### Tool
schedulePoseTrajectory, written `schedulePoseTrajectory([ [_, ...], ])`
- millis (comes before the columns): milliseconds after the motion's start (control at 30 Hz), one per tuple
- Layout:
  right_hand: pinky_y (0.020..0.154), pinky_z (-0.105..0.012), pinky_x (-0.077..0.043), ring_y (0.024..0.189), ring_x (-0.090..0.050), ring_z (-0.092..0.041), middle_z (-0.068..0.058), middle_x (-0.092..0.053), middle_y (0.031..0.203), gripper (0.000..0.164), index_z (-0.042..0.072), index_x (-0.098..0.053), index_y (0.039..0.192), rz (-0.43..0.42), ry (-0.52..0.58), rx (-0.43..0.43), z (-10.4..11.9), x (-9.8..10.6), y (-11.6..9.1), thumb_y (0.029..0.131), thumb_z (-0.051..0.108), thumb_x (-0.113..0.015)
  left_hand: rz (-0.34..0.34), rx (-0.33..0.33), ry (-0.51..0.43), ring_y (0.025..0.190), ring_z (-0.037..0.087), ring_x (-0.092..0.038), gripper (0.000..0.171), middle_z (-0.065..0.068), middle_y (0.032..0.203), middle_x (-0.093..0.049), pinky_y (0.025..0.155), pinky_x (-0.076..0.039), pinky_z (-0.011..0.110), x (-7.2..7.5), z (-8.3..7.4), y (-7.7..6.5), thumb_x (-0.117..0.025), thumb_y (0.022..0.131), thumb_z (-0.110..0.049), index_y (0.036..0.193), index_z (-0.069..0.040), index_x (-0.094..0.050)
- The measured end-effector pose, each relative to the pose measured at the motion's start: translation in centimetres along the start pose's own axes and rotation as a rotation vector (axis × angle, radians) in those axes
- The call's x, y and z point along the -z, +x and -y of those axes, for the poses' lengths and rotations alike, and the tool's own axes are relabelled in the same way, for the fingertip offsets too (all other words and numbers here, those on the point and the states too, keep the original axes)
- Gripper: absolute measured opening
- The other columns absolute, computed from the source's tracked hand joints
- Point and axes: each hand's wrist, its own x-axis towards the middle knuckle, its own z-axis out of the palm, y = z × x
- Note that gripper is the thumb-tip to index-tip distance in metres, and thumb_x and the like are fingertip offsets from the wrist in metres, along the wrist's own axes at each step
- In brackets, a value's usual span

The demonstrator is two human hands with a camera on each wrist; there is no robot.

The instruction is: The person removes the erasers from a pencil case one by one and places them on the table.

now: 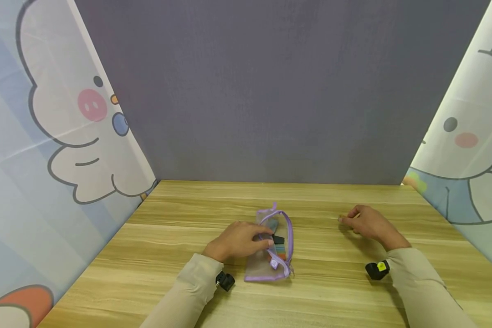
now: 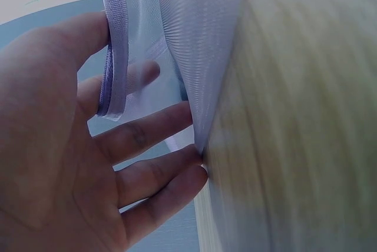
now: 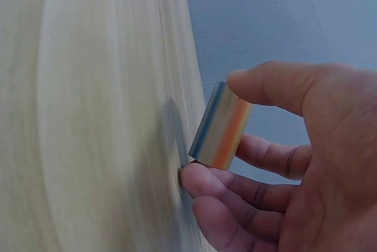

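Observation:
A see-through mesh zip pouch (image 1: 252, 269) with lilac trim lies in the middle of the wooden table, its zip mouth partly apart. Grey, black and striped blue-and-orange contents show through it. My left hand (image 1: 239, 238) is at its left side. In the left wrist view the fingers of the left hand (image 2: 53, 122) are spread and fairly straight, some passing behind the zip edge (image 2: 118, 46). To the right, my right hand (image 1: 369, 223) pinches a small flat rectangular piece (image 3: 221, 125) with blue, pale and orange stripes, just above the table.
The wooden table (image 1: 168, 209) ends at a grey panel (image 1: 250, 100) at the back. Cloths printed with cartoon animals hang at the left (image 1: 65, 132) and right. A small black device (image 1: 377, 270) is strapped at each wrist, below the beige sleeves (image 1: 418, 278).

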Motion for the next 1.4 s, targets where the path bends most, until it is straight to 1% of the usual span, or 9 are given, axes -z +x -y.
schedulePoseTrajectory([
  [300,0.063,-0.035,-0.046,0.072,-0.061,-0.019,-0.005,-0.067,0.079,0.049,-0.006,-0.058,0.108,0.019,-0.032,-0.024,-0.22,0.01,0.11,0.097,0.042,-0.064,0.005,0.0,0.002,0.101,0.008,-0.065,0.046,-0.01,0.122,-0.068,0.083,-0.051,0.032,0.05,-0.03,-0.03,-0.048,0.1,-0.058,0.13,-0.029,-0.068],
  [433,0.066,-0.036,-0.047,0.074,-0.06,-0.018,-0.004,-0.067,0.081,0.047,-0.003,-0.061,0.104,0.017,-0.068,-0.012,-0.38,-0.02,0.21,0.096,0.043,-0.064,0.007,0.007,0.002,0.104,0.01,-0.065,0.046,-0.01,0.123,-0.068,0.086,-0.051,0.033,0.04,-0.06,-0.07,-0.048,0.1,-0.058,0.13,-0.03,-0.068],
  [567,0.065,-0.035,-0.046,0.072,-0.059,-0.018,-0.004,-0.067,0.08,0.041,-0.001,-0.064,0.1,0.006,-0.081,0.007,-0.53,-0.08,0.3,0.096,0.039,-0.065,0.005,0.011,0.0,0.105,0.01,-0.065,0.045,-0.01,0.123,-0.068,0.087,-0.051,0.034,0.05,-0.08,-0.09,-0.048,0.1,-0.058,0.13,-0.03,-0.068],
  [733,0.062,-0.034,-0.045,0.07,-0.059,-0.016,-0.002,-0.067,0.078,0.034,-0.002,-0.066,0.1,-0.007,-0.08,0.022,-0.64,-0.19,0.33,0.097,0.031,-0.063,0.006,0.01,0.003,0.105,0.01,-0.065,0.045,-0.01,0.123,-0.068,0.087,-0.051,0.034,0.03,-0.06,-0.07,-0.048,0.1,-0.058,0.13,-0.03,-0.068],
  [833,0.062,-0.034,-0.045,0.068,-0.058,-0.016,-0.001,-0.067,0.076,0.032,-0.003,-0.068,0.102,-0.014,-0.083,0.033,-0.67,-0.24,0.36,0.098,0.027,-0.061,0.007,0.01,0.005,0.105,0.01,-0.065,0.046,-0.01,0.123,-0.068,0.086,-0.051,0.034,-0.01,-0.05,-0.04,-0.048,0.1,-0.058,0.13,-0.03,-0.068],
  [967,0.063,-0.035,-0.045,0.068,-0.058,-0.016,-0.002,-0.067,0.078,0.034,-0.005,-0.068,0.106,-0.012,-0.095,0.033,-0.66,-0.17,0.39,0.098,0.027,-0.058,0.005,0.007,0.007,0.104,0.009,-0.065,0.046,-0.01,0.122,-0.068,0.086,-0.051,0.033,0.0,-0.08,0.01,-0.048,0.1,-0.058,0.13,-0.03,-0.068],
  [1133,0.064,-0.036,-0.046,0.07,-0.059,-0.018,-0.004,-0.067,0.081,0.038,-0.005,-0.067,0.112,0.005,-0.091,-0.003,-0.61,-0.05,0.44,0.1,0.028,-0.054,0.002,0.003,0.007,0.102,0.008,-0.065,0.045,-0.01,0.121,-0.068,0.084,-0.051,0.032,0.04,-0.13,0.05,-0.049,0.1,-0.058,0.129,-0.03,-0.068],
  [1300,0.067,-0.039,-0.048,0.071,-0.059,-0.018,-0.003,-0.067,0.08,0.04,-0.005,-0.066,0.112,0.006,-0.09,-0.02,-0.42,0.03,0.35,0.1,0.03,-0.051,0.001,-0.008,0.009,0.1,0.008,-0.065,0.045,-0.009,0.121,-0.069,0.083,-0.052,0.032,0.14,-0.19,0.0,-0.05,0.1,-0.057,0.13,-0.029,-0.068],
  [1400,0.07,-0.041,-0.049,0.071,-0.06,-0.018,-0.002,-0.068,0.077,0.041,-0.006,-0.067,0.111,-0.018,-0.108,-0.011,-0.22,0.18,0.23,0.099,0.029,-0.05,0.004,-0.011,0.009,0.101,0.009,-0.066,0.044,-0.008,0.122,-0.069,0.084,-0.052,0.032,0.22,-0.21,-0.1,-0.051,0.1,-0.055,0.13,-0.028,-0.068],
])
